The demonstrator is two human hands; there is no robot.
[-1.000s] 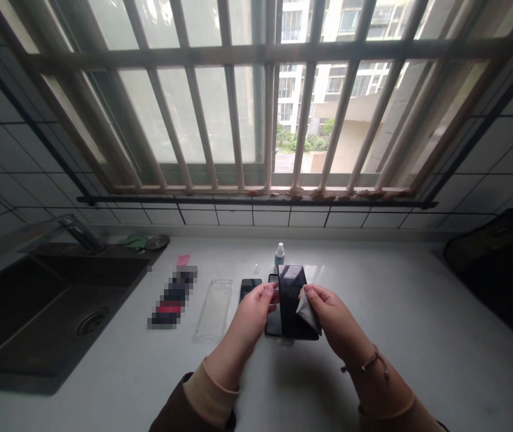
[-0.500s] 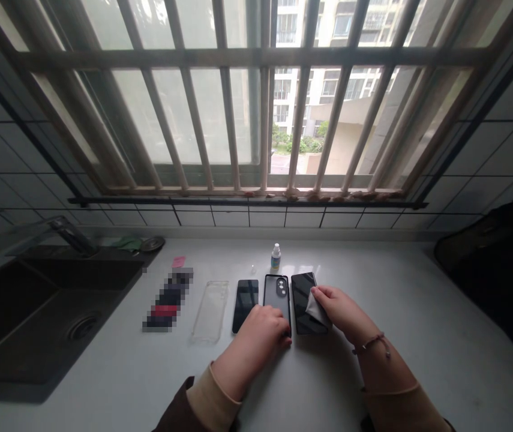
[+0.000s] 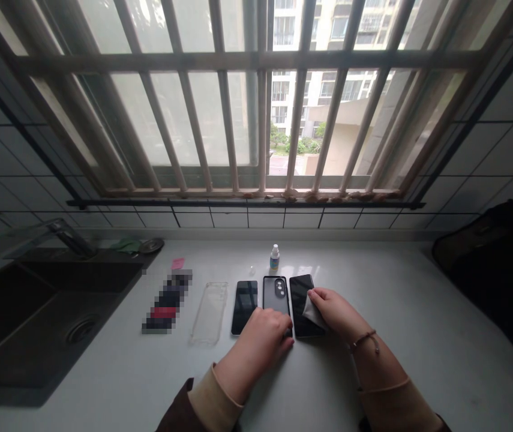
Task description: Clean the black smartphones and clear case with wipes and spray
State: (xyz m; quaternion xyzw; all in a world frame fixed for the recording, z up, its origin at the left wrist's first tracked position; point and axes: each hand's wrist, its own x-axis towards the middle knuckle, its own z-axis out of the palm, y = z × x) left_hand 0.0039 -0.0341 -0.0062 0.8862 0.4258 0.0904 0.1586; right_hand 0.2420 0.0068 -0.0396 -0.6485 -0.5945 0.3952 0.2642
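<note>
My right hand [image 3: 328, 305] pinches a light grey cloth [image 3: 312, 314], which lies against the dark screen of a black phone [image 3: 300, 292]. My left hand [image 3: 267, 333] has its fingers curled over the lower end of a black-rimmed phone case [image 3: 269, 292] with a camera cutout. Its fingertips come close to the black phone's lower left edge; whether they grip the case or the phone is hidden. Left of the case lies a second dark phone [image 3: 244, 303], and beyond that a clear phone case [image 3: 210, 312].
A small white-capped bottle [image 3: 275, 259] stands behind the case. To the left are a pixelated dark item [image 3: 166, 303], a pink slip [image 3: 177, 263] and a sink [image 3: 49, 330] with a faucet [image 3: 71, 237]. A black bag [image 3: 499, 264] sits at the right. Behind the counter is a barred window.
My right hand and the cloth have shifted slightly left on the black phone. My left fingers have moved a little right, closer to that phone's edge.
</note>
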